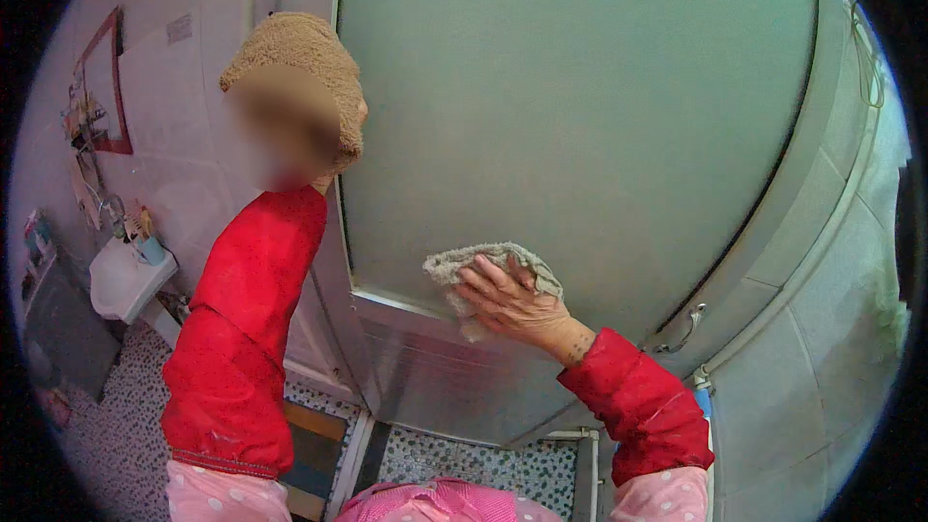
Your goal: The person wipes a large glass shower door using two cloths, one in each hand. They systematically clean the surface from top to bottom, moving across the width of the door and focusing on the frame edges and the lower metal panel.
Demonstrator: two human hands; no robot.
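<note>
A frosted glass door panel (580,109) in a metal frame fills the middle. My right hand (511,304) presses a folded grey-green cloth (500,254) against the lower part of that panel, fingers spread over it. At the upper left, a brown terry towel (301,36) surrounds my left hand (283,127) by the door's left edge. A blurred patch hides most of that hand, though a fingertip shows at the towel's right side. Red sleeve covers (239,319) are on both forearms.
A curved metal door handle (681,330) sticks out at the lower right. White pipe (790,283) runs along the tiled wall. On the left are a small white sink (130,279), a blue cup (150,250) and a red-framed mirror (109,87). Below lies a striped mat (315,449) on the pebble-patterned floor.
</note>
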